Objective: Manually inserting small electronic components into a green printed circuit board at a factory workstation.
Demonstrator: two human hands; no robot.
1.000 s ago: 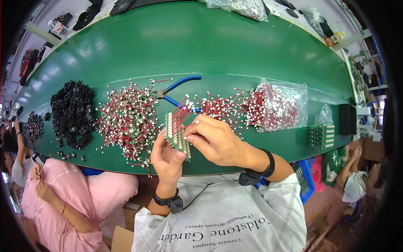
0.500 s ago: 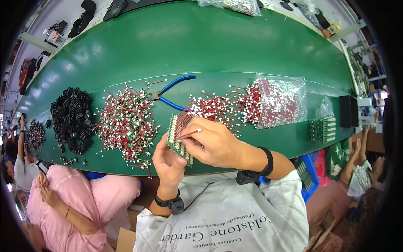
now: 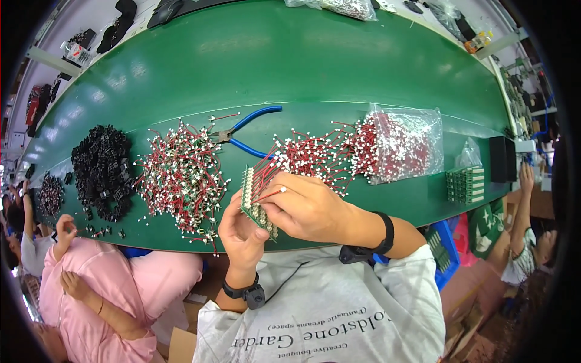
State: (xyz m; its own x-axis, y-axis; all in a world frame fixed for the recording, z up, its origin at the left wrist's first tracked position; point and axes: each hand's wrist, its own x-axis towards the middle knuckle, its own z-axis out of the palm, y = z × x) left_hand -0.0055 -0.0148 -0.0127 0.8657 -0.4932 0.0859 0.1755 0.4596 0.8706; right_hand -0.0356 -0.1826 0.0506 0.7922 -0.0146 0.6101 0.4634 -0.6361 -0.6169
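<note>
My left hand (image 3: 243, 233) grips a green circuit board panel (image 3: 247, 202) with rows of pale connectors, tilted upright above the table's near edge. Several red wires stand in the panel's upper connectors. Between the thumb and fingers of my right hand (image 3: 311, 206) is a short red wire (image 3: 270, 195) with a white plug on its free end; its other end meets the panel, and whether it is seated cannot be told. Just beyond my hands lies a heap of red wires with white plugs (image 3: 305, 151).
Blue-handled pliers (image 3: 251, 145) lie beside a pile of wired small boards (image 3: 181, 175). Further left is a heap of black parts (image 3: 103, 172). On the right are a clear bag of wires (image 3: 405, 145), stacked green panels (image 3: 465, 184) and a black box (image 3: 501, 158). A pink-clothed person sits at left.
My hands and the panel stay almost in place; the red wire's plug end has shifted slightly left. The neighbour at left has raised one hand toward the table.
</note>
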